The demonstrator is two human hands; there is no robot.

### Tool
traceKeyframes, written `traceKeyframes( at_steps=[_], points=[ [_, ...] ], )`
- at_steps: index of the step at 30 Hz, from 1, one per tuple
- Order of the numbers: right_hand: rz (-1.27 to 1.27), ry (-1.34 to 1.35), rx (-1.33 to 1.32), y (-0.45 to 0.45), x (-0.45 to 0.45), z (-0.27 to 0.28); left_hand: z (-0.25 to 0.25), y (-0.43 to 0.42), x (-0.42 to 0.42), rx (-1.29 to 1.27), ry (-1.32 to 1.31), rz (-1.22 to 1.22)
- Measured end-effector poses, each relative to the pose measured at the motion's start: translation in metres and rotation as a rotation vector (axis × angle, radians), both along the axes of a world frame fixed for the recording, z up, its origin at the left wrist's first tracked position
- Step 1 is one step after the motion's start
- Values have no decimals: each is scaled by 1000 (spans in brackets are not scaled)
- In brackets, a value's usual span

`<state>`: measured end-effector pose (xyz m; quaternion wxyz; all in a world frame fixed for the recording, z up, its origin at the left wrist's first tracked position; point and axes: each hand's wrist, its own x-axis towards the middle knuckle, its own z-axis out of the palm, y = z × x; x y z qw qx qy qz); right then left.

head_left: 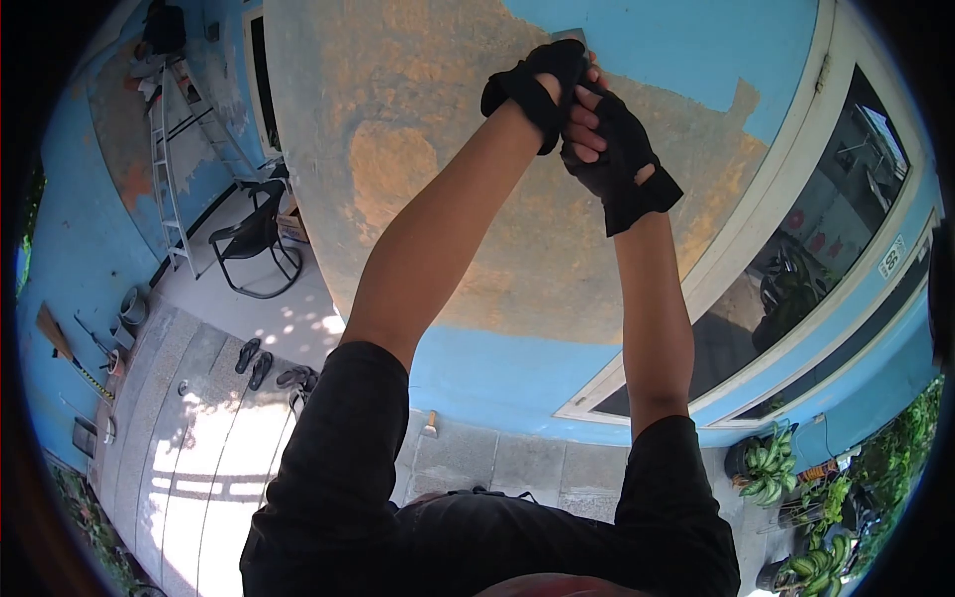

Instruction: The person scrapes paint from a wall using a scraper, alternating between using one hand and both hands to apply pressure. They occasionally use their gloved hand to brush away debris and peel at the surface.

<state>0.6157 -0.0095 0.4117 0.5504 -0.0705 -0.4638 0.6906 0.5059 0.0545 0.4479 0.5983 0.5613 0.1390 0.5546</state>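
Both my hands are raised close together against the wall, in black fingerless gloves. My left hand [545,88] is closed, and the flat grey blade of a scraper [569,36] shows just beyond it. Right beside and slightly below it, my right hand [612,139] has its fingers curled in against the left one, around what looks like the same tool. The scraper's handle is hidden by the gloves. Its blade meets the edge of the blue paint [676,50], above a bare grey and orange patch of wall [477,239].
A window [796,239] in a pale frame stands to the right. A tool with a yellowish handle [430,426] lies on the paving below. On the left are a black chair [254,239], a ladder [169,169] with a person [162,28] on it, and sandals [254,363]. Potted plants [766,468] stand lower right.
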Motion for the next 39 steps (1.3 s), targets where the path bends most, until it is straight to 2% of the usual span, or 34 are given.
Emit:
traceKeyframes(
  at_steps=[3, 6, 8, 10, 12, 13, 14, 16, 21, 23, 26, 29, 32, 34, 36, 39],
  points=[
    [-29, -17, -30, -7, -1, -8, -9, -9, -2, -80, 23, -16],
    [-40, -52, 12, -1, 0, 0, -8, 8, 3, 32, -38, -63],
    [-8, -70, 29, 4, 0, 6, 4, 4, -4, 12, -8, -45],
    [-106, -45, -22, -4, -10, 16, 3, 7, -3, -14, 23, -30],
    [-85, -59, -23, -4, -5, 9, -6, 17, -4, -11, -164, -223],
    [-39, -84, -22, -3, 1, 7, -9, 16, -1, 59, -121, -111],
    [8, -118, -25, -1, 4, 7, -6, 16, 0, 61, -126, -106],
    [9, -94, -32, 0, 4, 12, -1, 13, 1, -28, -106, -79],
    [-28, -84, -41, -4, 2, -1, -10, 8, -3, 11, -64, -71],
    [53, -37, 4, 6, 3, 5, -7, 14, -1, 52, -63, -80],
    [-40, -14, -46, -4, -5, 0, -11, 6, 0, -89, -47, -39],
    [34, -40, -35, -2, 0, -3, -14, 19, -2, 31, -53, -82],
    [55, -29, -44, 10, 3, 5, 0, 4, -4, -61, 2, 13],
    [20, -34, -60, -3, -2, -8, -17, 9, -2, -48, -15, -26],
    [-1, -45, -36, -1, -6, -2, -9, 8, -8, 5, -37, -51],
    [13, -32, -18, 8, -9, 2, 0, 1, -14, -6, 72, 35]
  ],
)
